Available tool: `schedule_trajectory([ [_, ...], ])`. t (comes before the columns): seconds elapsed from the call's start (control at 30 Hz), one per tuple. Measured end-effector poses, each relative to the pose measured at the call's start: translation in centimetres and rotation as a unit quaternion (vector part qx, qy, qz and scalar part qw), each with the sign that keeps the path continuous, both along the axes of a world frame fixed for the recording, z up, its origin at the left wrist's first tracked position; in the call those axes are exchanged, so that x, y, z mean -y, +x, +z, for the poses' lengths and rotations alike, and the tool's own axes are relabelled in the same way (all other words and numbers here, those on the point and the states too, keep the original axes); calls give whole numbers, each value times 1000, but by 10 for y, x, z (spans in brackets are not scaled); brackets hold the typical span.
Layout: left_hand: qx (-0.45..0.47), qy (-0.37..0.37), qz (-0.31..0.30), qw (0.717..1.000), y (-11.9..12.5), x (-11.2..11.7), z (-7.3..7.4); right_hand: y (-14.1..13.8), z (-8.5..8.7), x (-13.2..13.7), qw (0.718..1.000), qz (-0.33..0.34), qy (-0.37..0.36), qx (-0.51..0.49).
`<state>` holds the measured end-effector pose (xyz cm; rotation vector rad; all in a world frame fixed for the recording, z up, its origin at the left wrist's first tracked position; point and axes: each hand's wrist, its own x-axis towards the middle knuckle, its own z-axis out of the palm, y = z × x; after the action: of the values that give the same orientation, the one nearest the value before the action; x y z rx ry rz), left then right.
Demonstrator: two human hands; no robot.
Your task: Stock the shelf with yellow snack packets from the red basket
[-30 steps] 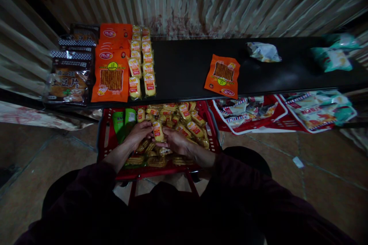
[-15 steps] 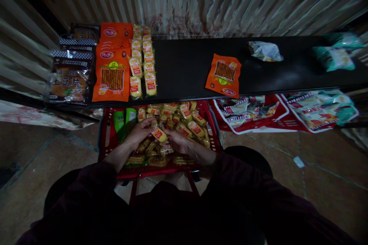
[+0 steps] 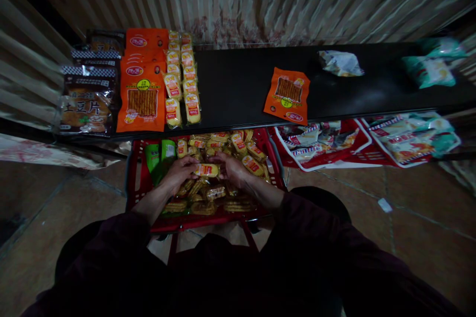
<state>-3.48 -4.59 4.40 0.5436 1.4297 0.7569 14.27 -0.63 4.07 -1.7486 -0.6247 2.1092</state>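
Between my hands, over the red basket point(image 3: 137, 183), is a small wrapped biscuit pack point(image 3: 207, 170) with a red and yellow label, lying level. The fingers of my left hand point(image 3: 181, 172) are closed on its left end. My right hand point(image 3: 232, 171) grips the right end. Beneath them the basket holds many loose biscuit packs point(image 3: 240, 205) of the same kind. Two green packets point(image 3: 153, 158) lean in the basket's left corner. On the black shelf, two columns of the same wrapped biscuits point(image 3: 192, 108) stand in neat rows.
Left on the shelf point(image 3: 230, 89) are orange snack bags point(image 3: 141, 96) and dark potato-slice bags point(image 3: 86, 104). A single orange bag point(image 3: 287, 95), a white packet point(image 3: 341, 63) and teal packets point(image 3: 427, 70) lie farther right. Two more filled baskets point(image 3: 323, 158) sit below the shelf's right part.
The biscuit pack has turned from a slant to level between my hands. My right hand has risen slightly, with its fingers now at the pack's right end. The view has shifted a little.
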Motion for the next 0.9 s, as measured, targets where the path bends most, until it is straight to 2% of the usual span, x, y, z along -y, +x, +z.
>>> schedule_trajectory([
  [0.13,16,18,13,1000,0,4,-10,2,4,-4,1000,-13,12,4],
  [0.27,17,28,19,999,1,5,-12,3,7,-6,999,-25,18,-17],
  [0.4,3,24,30,999,2,2,-4,3,5,-4,999,-22,18,-19],
  [0.63,-22,29,9,999,2,0,17,-1,-1,3,999,2,34,-25],
  [0.9,-41,42,10,998,1,-3,19,-3,-7,8,998,16,53,-22],
])
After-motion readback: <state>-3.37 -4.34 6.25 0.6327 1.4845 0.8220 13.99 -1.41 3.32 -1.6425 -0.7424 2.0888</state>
